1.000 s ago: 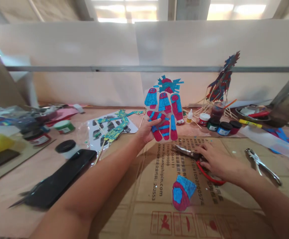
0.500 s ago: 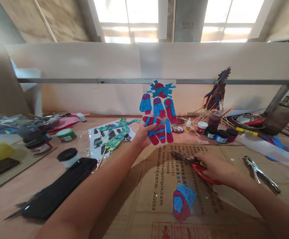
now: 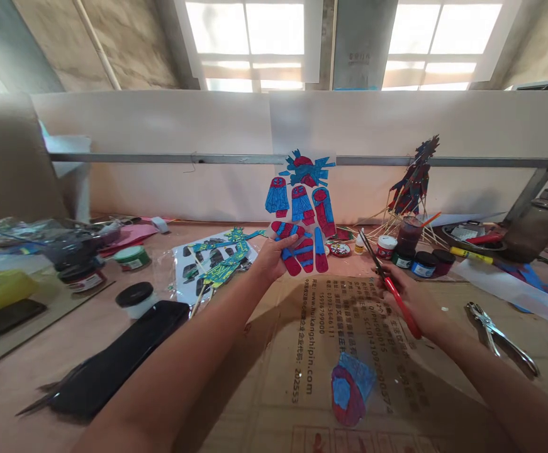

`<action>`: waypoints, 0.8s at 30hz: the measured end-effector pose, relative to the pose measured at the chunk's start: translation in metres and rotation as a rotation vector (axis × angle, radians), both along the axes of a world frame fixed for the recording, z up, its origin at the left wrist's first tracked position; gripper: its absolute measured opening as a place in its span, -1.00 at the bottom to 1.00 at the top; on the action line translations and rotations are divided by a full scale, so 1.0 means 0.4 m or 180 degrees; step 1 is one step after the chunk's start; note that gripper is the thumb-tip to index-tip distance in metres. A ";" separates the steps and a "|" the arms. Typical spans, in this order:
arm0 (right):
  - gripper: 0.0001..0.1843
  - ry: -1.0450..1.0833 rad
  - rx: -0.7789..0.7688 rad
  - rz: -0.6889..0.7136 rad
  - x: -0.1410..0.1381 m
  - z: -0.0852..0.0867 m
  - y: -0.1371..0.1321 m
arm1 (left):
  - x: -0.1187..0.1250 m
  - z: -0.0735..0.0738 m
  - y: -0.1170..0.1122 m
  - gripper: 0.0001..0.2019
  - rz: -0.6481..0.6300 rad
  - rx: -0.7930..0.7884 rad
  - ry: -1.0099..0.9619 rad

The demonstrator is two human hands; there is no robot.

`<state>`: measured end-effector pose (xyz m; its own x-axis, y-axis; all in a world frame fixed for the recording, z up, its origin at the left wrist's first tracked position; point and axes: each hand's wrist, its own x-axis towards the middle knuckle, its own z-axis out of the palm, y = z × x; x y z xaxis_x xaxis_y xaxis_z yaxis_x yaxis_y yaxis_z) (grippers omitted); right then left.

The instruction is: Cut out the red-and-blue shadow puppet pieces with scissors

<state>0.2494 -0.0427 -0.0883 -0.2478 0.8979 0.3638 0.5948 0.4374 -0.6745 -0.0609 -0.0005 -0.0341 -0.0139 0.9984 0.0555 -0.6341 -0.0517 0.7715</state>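
My left hand point(image 3: 276, 255) pinches the lower left edge of a clear sheet with painted red and blue puppet pieces point(image 3: 302, 201), held upright before me. In my right hand point(image 3: 408, 292) is a pair of scissors point(image 3: 399, 302) with red handles, blades pointing up and to the left, apart from the sheet. Below, a cut-out blue and red piece point(image 3: 353, 389) lies on the printed cardboard point(image 3: 274, 377).
Silver hole-punch pliers point(image 3: 503, 340) rest on the right. Paint jars point(image 3: 424, 264), a small glue bottle point(image 3: 359, 241) and a stick puppet point(image 3: 413, 182) stand behind. On the left are a green-yellow stick puppet point(image 3: 226, 261), a black case point(image 3: 123, 358) and a black-lidded jar point(image 3: 135, 299).
My right hand has lifted and turned the scissors, so the blades now point upward instead of left toward the sheet's lower edge. My left hand keeps the sheet in nearly the same place.
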 end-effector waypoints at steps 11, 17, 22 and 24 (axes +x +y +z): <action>-0.41 -0.0459 -0.0188 0.0089 -0.040 0.090 -0.056 | 0.039 0.001 -0.015 -0.63 -0.0134 -0.0030 0.0060; -0.49 -0.0301 -0.0366 0.0442 -0.067 0.124 -0.090 | 0.089 0.005 -0.046 -0.72 -0.0071 -0.0146 -0.0054; -0.47 0.0138 -0.0626 0.0518 -0.086 0.115 -0.109 | 0.122 0.001 -0.070 -0.78 -0.0084 -0.0215 -0.0105; -0.44 0.0338 -0.0728 0.0553 -0.092 0.111 -0.116 | 0.131 -0.001 -0.078 -0.76 -0.0064 -0.0214 -0.0129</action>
